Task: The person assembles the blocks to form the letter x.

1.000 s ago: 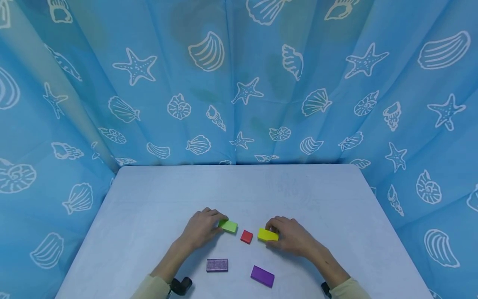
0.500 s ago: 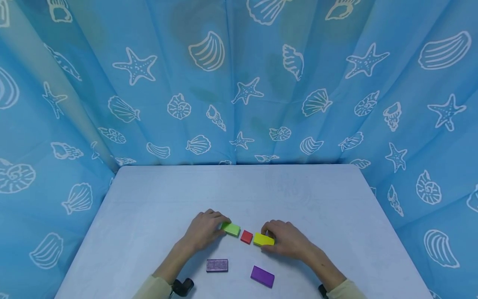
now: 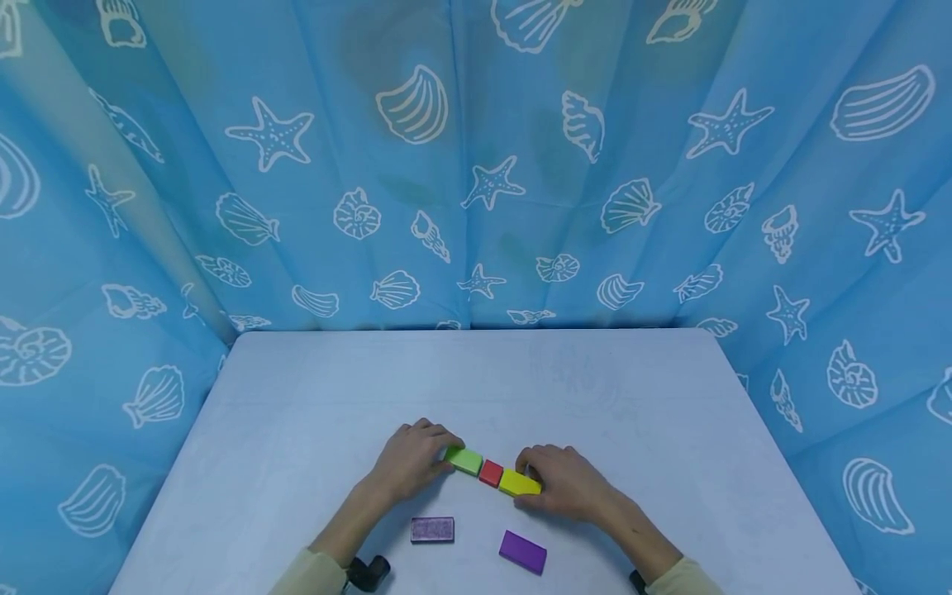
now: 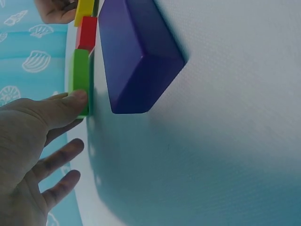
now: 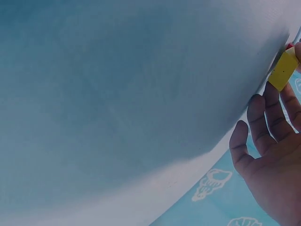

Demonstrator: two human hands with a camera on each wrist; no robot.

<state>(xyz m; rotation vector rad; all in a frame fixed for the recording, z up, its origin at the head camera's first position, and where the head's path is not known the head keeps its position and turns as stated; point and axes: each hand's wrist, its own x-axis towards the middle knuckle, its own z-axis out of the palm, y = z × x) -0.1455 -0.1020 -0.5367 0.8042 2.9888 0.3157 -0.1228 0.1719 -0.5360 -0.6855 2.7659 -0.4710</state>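
Note:
On the white table a green block [image 3: 464, 460], a small red block [image 3: 491, 473] and a yellow block [image 3: 519, 483] lie end to end in a slanting row, with the red one in the middle. My left hand [image 3: 411, 457] pinches the outer end of the green block between thumb and fingers. At the other end, my right hand [image 3: 568, 482] pinches the yellow block. In the left wrist view the left thumb presses the green block [image 4: 80, 70], and the red block [image 4: 86, 33] meets its end. The right wrist view shows the yellow block [image 5: 283, 70] at the fingertips.
Nearer me on the table [image 3: 335, 380] lie a dull purple block [image 3: 432, 530], left, and a bright purple block [image 3: 523, 552], right. A purple block [image 4: 136, 56] looms large in the left wrist view. A blue shell-patterned curtain [image 3: 461, 165] hangs behind the table.
My left hand has slid the green block rightward, and my right hand has slid the yellow block left and toward me. The gaps on both sides of the red block have closed.

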